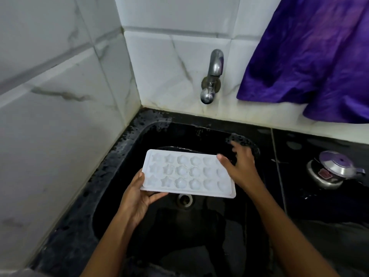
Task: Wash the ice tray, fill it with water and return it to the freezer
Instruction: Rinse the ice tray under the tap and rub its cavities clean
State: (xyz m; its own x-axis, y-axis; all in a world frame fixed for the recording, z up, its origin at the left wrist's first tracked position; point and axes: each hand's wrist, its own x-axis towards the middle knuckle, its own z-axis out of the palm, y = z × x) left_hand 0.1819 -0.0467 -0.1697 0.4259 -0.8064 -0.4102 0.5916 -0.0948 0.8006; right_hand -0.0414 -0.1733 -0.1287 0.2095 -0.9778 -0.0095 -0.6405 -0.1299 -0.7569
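Observation:
A white plastic ice tray (187, 172) with star and round moulds is held level over the black sink (139, 140), above the drain (184, 199). My left hand (137, 194) grips the tray's near left corner, thumb on top and fingers underneath. My right hand (240, 166) is at the tray's right end with its fingers spread; the thumb rests on the far right corner and the other fingers are off the tray. A chrome wall tap (212, 74) sticks out of the tiles behind the sink; no water runs from it.
White marbled tiles close in the left and back. A purple cloth (307, 56) hangs at the upper right, close to the tap. On the dark wet counter to the right stands a small steel pressure cooker (333, 168).

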